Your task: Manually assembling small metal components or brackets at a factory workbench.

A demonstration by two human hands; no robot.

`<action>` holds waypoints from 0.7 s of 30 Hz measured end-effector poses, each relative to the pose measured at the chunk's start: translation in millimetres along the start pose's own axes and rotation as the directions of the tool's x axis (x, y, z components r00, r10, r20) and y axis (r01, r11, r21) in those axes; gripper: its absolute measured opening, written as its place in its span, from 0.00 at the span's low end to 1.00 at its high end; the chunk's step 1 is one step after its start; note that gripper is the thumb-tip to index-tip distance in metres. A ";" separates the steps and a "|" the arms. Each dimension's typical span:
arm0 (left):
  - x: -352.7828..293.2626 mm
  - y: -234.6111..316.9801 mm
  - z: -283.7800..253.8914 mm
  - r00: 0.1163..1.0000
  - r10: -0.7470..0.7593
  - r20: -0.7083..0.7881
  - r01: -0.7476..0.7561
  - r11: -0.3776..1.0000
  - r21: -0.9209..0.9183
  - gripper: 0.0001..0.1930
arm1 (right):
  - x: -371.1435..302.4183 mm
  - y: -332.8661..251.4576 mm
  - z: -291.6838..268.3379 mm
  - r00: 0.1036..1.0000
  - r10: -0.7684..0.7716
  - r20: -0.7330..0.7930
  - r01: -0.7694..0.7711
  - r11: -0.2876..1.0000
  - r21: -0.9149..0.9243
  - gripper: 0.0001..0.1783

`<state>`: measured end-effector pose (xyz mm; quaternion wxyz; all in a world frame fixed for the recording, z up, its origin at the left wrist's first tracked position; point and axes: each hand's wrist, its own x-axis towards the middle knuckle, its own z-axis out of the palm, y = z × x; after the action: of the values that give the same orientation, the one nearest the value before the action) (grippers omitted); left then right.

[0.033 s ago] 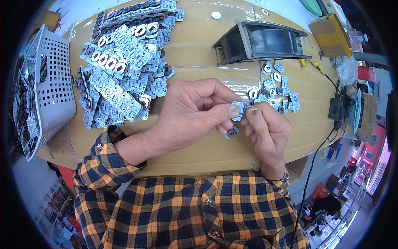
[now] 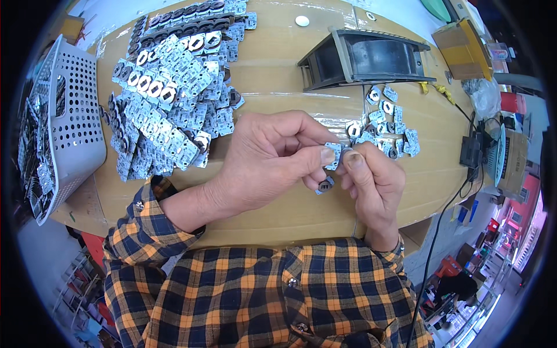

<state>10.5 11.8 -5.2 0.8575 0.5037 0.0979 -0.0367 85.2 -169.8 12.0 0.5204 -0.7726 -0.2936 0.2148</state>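
Observation:
Above the middle of the table, my left hand (image 2: 272,159) pinches a small pale-blue circuit board (image 2: 332,155) between thumb and fingers. My right hand (image 2: 374,177) is closed close beside it, thumb bent over a small greyish piece (image 2: 345,151) that meets the board's right edge. Fingers mostly cover that piece, so I cannot tell if the two are joined. Just below the left fingertips shows a small board with a dark round part (image 2: 325,185). Beyond the right hand lie several loose single boards (image 2: 411,143), some bearing round parts.
A big heap of circuit-board strips (image 2: 165,124) covers the table's left side. A grey perforated basket (image 2: 78,122) of more strips stands left of it. Farther back are a black plastic frame (image 2: 380,58) and a white disc (image 2: 302,21). A cable (image 2: 447,209) runs down the right side.
My right hand has tilted and shifted very slightly, its thumb a little closer to the left hand's board. My left hand stays nearly still.

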 end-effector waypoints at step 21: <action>0.6 -4.7 -1.5 0.997 -0.042 0.065 0.044 0.999 -0.032 0.10 | 0.0 2.9 4.3 0.999 -0.008 0.033 0.005 0.997 0.072 0.18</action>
<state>10.2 10.9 -10.1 0.8675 0.4858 0.0815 -0.0698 83.1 -167.7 7.7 0.5434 -0.7488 -0.2969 0.2363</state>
